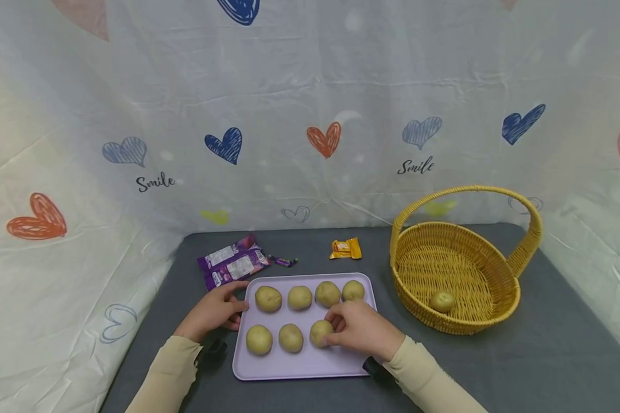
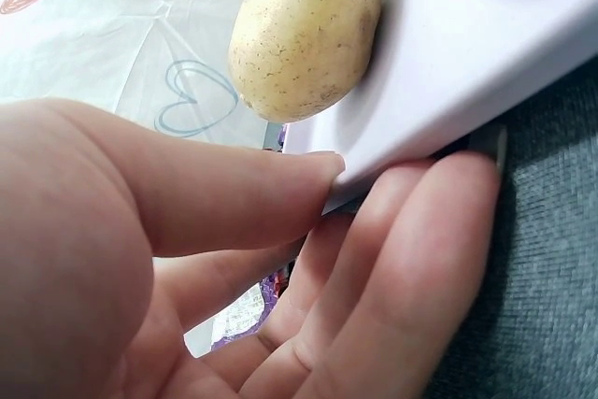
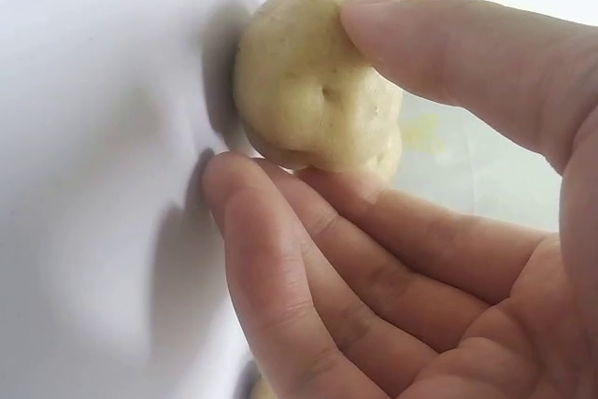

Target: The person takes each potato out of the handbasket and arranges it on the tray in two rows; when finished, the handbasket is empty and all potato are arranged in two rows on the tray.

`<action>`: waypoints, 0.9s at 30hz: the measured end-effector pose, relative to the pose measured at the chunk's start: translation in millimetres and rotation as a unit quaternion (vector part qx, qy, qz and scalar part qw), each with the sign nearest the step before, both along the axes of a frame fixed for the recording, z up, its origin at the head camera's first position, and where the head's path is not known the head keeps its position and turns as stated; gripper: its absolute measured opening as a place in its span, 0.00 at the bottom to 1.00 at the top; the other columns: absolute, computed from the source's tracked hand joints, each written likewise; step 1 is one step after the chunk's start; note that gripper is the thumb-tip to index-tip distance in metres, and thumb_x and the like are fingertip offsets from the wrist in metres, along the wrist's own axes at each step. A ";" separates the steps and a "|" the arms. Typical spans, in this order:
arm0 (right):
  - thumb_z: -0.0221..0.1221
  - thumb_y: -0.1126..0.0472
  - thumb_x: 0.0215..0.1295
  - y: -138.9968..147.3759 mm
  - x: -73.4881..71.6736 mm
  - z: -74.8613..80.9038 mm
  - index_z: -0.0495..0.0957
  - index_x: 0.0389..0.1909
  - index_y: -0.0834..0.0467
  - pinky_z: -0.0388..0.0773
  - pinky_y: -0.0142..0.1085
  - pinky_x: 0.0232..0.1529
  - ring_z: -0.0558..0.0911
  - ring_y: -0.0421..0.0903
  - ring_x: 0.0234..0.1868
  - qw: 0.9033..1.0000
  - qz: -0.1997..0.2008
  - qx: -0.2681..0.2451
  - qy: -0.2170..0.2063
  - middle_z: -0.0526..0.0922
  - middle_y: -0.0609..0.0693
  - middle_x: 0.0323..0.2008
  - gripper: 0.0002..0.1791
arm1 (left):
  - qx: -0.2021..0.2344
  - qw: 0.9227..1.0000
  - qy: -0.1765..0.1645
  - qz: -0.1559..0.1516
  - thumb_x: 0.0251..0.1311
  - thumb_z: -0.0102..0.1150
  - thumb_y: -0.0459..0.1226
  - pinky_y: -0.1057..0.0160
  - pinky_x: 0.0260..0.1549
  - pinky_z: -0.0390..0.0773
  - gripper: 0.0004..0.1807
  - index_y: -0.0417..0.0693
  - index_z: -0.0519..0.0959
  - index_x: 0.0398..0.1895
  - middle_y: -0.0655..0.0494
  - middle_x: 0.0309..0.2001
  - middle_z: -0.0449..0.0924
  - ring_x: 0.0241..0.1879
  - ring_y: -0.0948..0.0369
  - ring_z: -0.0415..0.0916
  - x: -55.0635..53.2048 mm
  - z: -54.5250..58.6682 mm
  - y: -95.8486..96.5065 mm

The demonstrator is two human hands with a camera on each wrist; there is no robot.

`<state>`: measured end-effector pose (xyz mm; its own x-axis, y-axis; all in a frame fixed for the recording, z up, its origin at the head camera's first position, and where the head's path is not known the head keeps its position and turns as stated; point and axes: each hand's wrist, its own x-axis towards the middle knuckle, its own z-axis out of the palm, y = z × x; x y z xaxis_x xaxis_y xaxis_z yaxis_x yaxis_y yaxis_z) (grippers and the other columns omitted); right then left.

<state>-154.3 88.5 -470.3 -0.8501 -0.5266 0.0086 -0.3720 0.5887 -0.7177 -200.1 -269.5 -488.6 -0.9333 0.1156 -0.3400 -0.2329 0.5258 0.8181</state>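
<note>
A pale purple tray [image 1: 341,367] lies on the table with potatoes in two rows: several at the back, such as one potato [image 1: 268,299] at the left end, and three in front. My left hand [image 1: 218,310] holds the tray's left edge; in the left wrist view its thumb [image 2: 252,195] is on the rim and fingers reach underneath. My right hand [image 1: 360,328] pinches the front row's rightmost potato [image 3: 299,81] between thumb and fingertips, at the tray's surface. Part of this potato is hidden behind the fingers in the head view.
Right of the tray stands a yellow woven basket [image 1: 408,301] with a tall handle and one potato [image 1: 442,301] inside. Behind the tray lie a purple packet [image 1: 232,262], a small purple wrapped candy [image 1: 283,262] and an orange-yellow packet [image 1: 345,249]. A heart-printed curtain [image 1: 279,69] hangs behind the table.
</note>
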 end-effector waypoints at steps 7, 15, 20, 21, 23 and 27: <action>0.78 0.49 0.61 28.7 5.9 19.1 0.89 0.49 0.62 0.84 0.30 0.37 0.85 0.34 0.35 1.000 -0.017 0.012 0.004 0.90 0.45 0.35 0.24 | -0.002 1.000 -0.006 -0.012 0.71 0.67 0.35 0.55 0.31 0.93 0.33 0.47 0.71 0.78 0.45 0.35 0.80 0.27 0.57 0.83 -1.8 -1.9 1.2; 0.75 0.49 0.66 113.9 11.7 74.2 0.88 0.49 0.57 0.85 0.31 0.39 0.83 0.32 0.36 0.993 -0.083 0.072 0.043 0.88 0.40 0.36 0.19 | -0.004 1.000 -0.004 -0.019 0.71 0.68 0.36 0.54 0.31 0.93 0.34 0.46 0.70 0.79 0.45 0.36 0.79 0.27 0.57 0.83 -1.5 -0.2 -3.3; 0.74 0.46 0.67 156.5 4.1 98.7 0.89 0.52 0.57 0.87 0.35 0.40 0.86 0.35 0.38 0.985 -0.106 0.124 0.047 0.90 0.41 0.38 0.22 | -0.011 1.000 -0.002 -0.015 0.71 0.68 0.35 0.55 0.30 0.92 0.34 0.45 0.70 0.79 0.46 0.36 0.80 0.28 0.57 0.82 -1.2 1.2 -5.1; 0.74 0.45 0.66 162.6 1.0 100.5 0.89 0.52 0.58 0.87 0.37 0.41 0.86 0.36 0.38 0.984 -0.104 0.133 0.046 0.91 0.42 0.38 0.23 | -0.010 1.000 -0.001 -0.015 0.71 0.68 0.35 0.55 0.30 0.92 0.34 0.45 0.69 0.79 0.45 0.36 0.80 0.28 0.57 0.82 -1.1 1.4 -5.0; 0.74 0.44 0.66 173.5 -5.5 101.8 0.89 0.52 0.59 0.89 0.40 0.42 0.87 0.38 0.39 0.983 -0.096 0.153 0.035 0.91 0.43 0.40 0.25 | -0.008 1.000 0.000 -0.019 0.71 0.67 0.35 0.55 0.30 0.93 0.35 0.44 0.69 0.79 0.45 0.36 0.79 0.28 0.57 0.82 -1.1 1.7 -4.2; 0.74 0.41 0.65 189.6 -19.1 99.3 0.88 0.53 0.60 0.90 0.47 0.46 0.89 0.44 0.44 0.979 -0.081 0.186 -0.003 0.92 0.49 0.44 0.28 | -0.008 1.000 -0.001 -0.021 0.71 0.67 0.35 0.56 0.30 0.92 0.35 0.43 0.69 0.79 0.45 0.36 0.79 0.27 0.57 0.82 -0.7 2.1 -1.9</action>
